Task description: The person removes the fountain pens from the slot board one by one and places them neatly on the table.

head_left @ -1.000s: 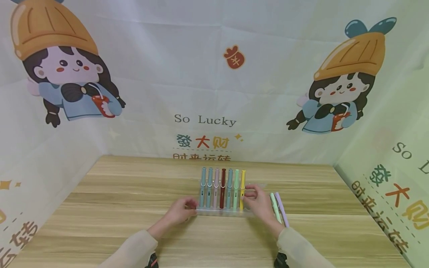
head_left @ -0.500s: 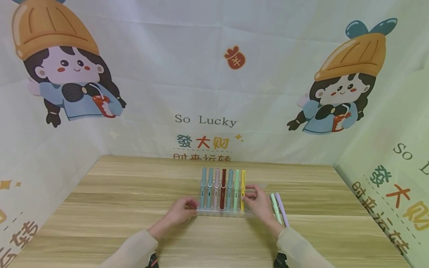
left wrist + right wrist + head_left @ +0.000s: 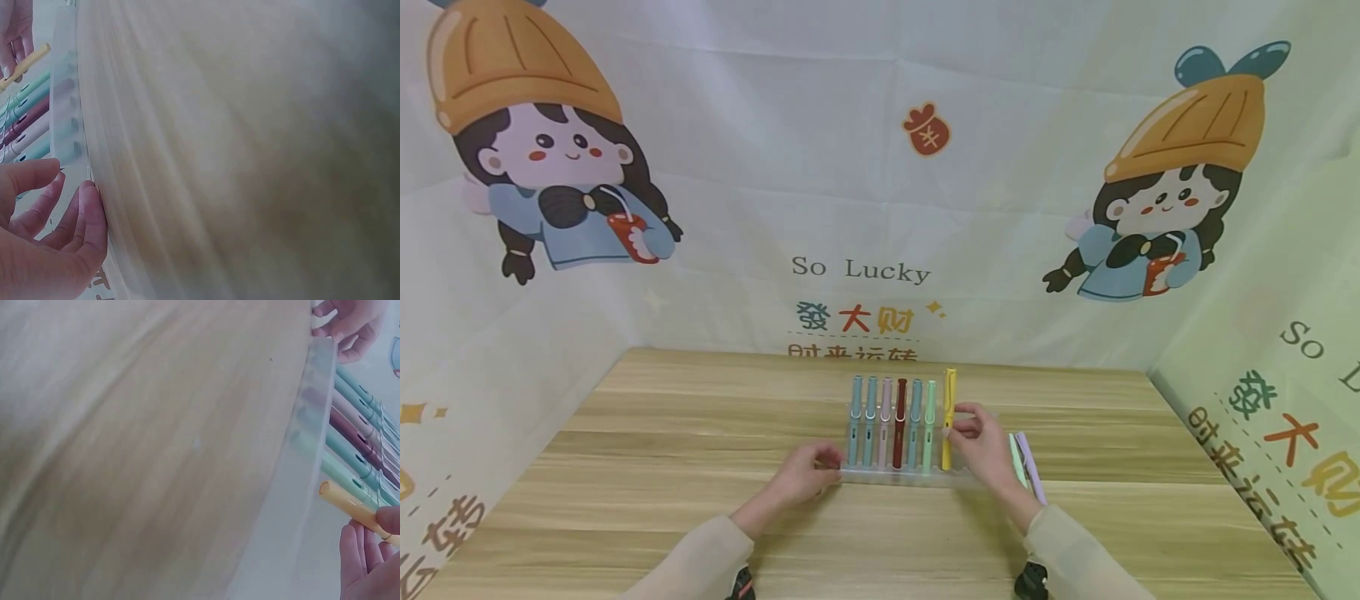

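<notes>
A clear plastic pen rack (image 3: 891, 477) on the table holds a row of upright capped pens: blue-grey, pink, dark red (image 3: 899, 421) and mint green (image 3: 930, 425). My left hand (image 3: 808, 471) holds the rack's left end, thumb and curled fingertips at its corner in the left wrist view. At the other end, my right hand (image 3: 985, 446) pinches a yellow pen (image 3: 950, 408) by its middle. The yellow pen stands higher than the others, and in the right wrist view its lower end (image 3: 325, 487) is free above the rack.
A mint pen (image 3: 1017, 458) and a purple pen (image 3: 1032, 467) lie side by side on the wooden table (image 3: 700, 433), right of the rack and partly behind my right forearm. A printed cloth (image 3: 737, 208) hangs along the table's back and sides.
My right hand has lifted the yellow pen up out of its place in the rack and shifted slightly right. My left hand has stayed at the rack's left end.
</notes>
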`<action>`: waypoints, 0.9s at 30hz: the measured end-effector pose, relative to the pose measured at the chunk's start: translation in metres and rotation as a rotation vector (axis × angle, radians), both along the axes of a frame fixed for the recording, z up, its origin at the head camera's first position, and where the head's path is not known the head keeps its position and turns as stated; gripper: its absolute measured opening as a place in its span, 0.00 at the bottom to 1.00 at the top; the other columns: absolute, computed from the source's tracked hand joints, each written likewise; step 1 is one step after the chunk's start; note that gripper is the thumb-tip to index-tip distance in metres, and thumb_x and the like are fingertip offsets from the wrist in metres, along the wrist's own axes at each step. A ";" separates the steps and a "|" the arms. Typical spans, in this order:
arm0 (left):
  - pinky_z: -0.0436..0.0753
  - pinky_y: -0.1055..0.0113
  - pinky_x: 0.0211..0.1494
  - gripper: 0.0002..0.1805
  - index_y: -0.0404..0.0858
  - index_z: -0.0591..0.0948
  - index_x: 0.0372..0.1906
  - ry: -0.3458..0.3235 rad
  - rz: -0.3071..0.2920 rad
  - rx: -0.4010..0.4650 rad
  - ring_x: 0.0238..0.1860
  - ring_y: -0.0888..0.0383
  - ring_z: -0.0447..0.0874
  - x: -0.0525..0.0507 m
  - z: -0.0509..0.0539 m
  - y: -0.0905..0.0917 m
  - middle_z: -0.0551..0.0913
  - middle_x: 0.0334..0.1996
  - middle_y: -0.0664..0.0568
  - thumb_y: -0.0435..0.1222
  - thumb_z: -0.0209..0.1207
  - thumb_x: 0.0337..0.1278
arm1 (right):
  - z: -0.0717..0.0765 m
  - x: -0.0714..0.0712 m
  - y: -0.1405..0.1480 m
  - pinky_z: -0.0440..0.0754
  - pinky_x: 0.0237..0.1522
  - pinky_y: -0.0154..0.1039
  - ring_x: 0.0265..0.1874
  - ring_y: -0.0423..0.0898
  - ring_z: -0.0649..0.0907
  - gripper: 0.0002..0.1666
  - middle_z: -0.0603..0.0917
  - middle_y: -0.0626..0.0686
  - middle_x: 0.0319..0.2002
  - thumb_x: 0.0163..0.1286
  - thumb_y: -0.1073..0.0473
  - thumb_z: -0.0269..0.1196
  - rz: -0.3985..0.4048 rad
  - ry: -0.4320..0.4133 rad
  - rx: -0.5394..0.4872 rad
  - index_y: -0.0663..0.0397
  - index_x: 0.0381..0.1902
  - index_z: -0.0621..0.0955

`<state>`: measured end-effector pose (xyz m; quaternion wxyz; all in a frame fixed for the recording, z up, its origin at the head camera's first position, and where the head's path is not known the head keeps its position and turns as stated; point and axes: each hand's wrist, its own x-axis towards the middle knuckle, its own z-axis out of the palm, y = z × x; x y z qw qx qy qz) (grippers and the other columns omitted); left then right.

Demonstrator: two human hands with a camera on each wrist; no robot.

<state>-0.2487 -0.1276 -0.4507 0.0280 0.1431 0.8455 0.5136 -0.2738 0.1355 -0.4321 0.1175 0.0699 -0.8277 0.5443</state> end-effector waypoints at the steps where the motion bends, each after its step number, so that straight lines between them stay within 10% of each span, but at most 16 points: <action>1: 0.74 0.67 0.22 0.07 0.27 0.75 0.34 0.000 0.002 -0.001 0.28 0.56 0.73 0.000 0.000 0.000 0.76 0.29 0.46 0.23 0.56 0.45 | 0.001 0.000 0.001 0.78 0.31 0.39 0.29 0.49 0.80 0.20 0.81 0.56 0.29 0.53 0.69 0.62 0.000 -0.004 0.003 0.63 0.45 0.74; 27: 0.75 0.67 0.23 0.08 0.27 0.75 0.35 -0.006 0.004 -0.013 0.29 0.56 0.73 -0.001 -0.001 0.000 0.76 0.30 0.46 0.23 0.55 0.46 | 0.012 0.013 0.050 0.78 0.29 0.39 0.27 0.46 0.77 0.23 0.79 0.57 0.29 0.54 0.71 0.62 0.039 -0.113 -0.012 0.64 0.49 0.72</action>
